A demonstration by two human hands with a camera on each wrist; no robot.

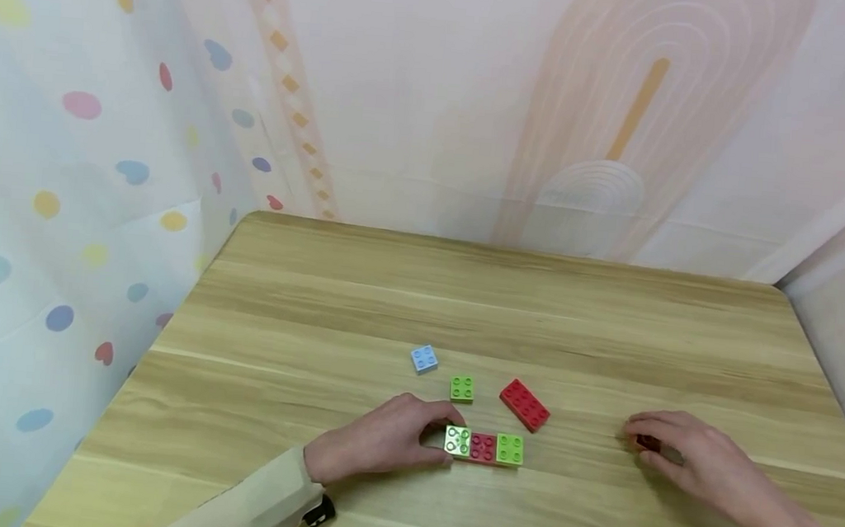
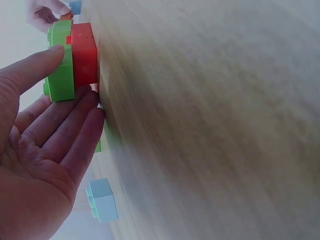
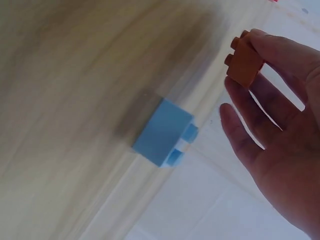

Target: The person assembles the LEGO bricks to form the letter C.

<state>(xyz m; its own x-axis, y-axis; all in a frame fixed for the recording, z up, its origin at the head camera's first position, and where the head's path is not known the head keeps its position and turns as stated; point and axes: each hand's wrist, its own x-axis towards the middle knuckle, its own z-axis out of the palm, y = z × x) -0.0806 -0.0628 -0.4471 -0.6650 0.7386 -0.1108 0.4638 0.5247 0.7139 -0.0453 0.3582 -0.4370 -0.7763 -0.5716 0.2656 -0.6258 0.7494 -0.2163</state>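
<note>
My left hand (image 1: pixel 386 438) grips the left end of a small built row, thumb on the near side and fingers on the far side. The row has a green brick at each end on top of a long red brick (image 2: pixel 85 55), whose studs show between them. Beyond that hand lie a loose green brick (image 1: pixel 461 388) and a light blue brick (image 1: pixel 424 359). Off to the right, my right hand (image 1: pixel 705 455) pinches an orange brick (image 3: pixel 246 62) between thumb and fingers. Another blue brick (image 3: pixel 164 132) stands beside this hand, hidden in the head view.
A loose red brick (image 1: pixel 525 404) lies slantwise between the two hands, just past the built row. All this is on a wood-grain table (image 1: pixel 361 292), with a patterned cloth (image 1: pixel 436 91) hanging along its far edge and another on the left.
</note>
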